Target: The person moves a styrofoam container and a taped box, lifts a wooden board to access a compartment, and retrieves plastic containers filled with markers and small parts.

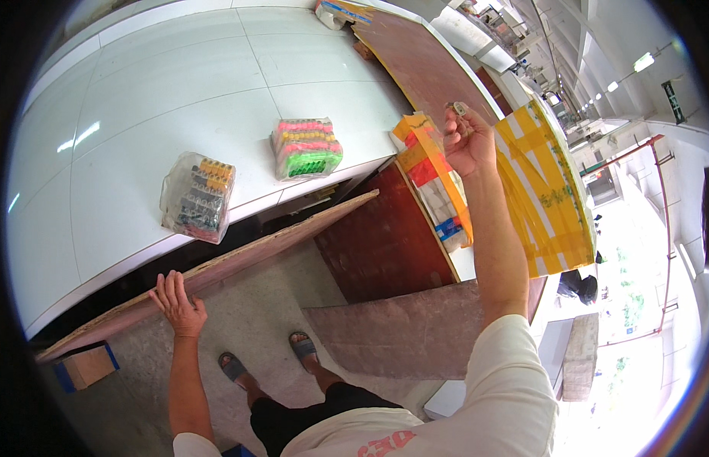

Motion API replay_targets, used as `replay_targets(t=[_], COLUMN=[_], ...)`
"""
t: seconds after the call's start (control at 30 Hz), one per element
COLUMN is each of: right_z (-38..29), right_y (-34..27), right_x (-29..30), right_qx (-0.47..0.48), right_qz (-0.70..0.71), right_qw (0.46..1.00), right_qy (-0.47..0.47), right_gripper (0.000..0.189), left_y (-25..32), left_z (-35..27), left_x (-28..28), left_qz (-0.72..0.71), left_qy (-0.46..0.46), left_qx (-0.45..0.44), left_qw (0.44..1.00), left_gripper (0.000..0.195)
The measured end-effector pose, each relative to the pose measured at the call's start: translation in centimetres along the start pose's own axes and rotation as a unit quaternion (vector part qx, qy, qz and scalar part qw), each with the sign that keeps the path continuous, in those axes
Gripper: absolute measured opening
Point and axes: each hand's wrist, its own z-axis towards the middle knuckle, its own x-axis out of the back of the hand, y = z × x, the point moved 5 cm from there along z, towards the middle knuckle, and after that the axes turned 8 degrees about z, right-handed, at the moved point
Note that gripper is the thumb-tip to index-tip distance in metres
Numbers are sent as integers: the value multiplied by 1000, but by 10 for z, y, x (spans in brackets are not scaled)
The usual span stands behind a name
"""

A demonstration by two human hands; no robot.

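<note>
My left hand [178, 303] rests with spread fingers on the top edge of an upright wooden board [234, 251] in front of the tiled counter [177, 125]. My right hand [469, 140] is raised at the right, pinching a small, pale metallic-looking piece [458, 108] between thumb and fingers; its exact kind is unclear. On the counter lie a plastic-wrapped pack of black and orange pieces [200, 197] and another pack of pink, yellow and green pieces [307, 149]. Beneath my right hand is an open carton with orange tape [434, 183], holding pale packets.
A large yellow-taped box [546, 188] stands right of my forearm. Reddish-brown panels [383, 245] flank the floor space, and a brown board [423, 51] lies along the counter's far right. A small cardboard box [89, 365] sits on the floor at left, near my sandalled feet.
</note>
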Motion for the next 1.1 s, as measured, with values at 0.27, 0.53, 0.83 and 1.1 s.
replay_targets(t=[0.27,0.53,0.83,1.1], right_z=[-8,-1,-3,-10], right_y=[-2,-8,2,22], right_x=[3,8,2,-9], right_qx=[-48,-100,-111,-57], right_qz=[-159,-327,-346,-100], right_qw=[984,937,928,993], right_qy=[56,73,81,-32], right_gripper=[15,15,15,13], left_y=[2,4,1,-1], left_z=[1,3,1,2], left_x=[5,5,0,-4], left_qz=[-1,-7,-5,-4], left_qy=[-16,-13,-8,1], left_qx=[7,12,13,13], left_qw=[1000,1000,1000,1000], left_gripper=[83,82,82,82])
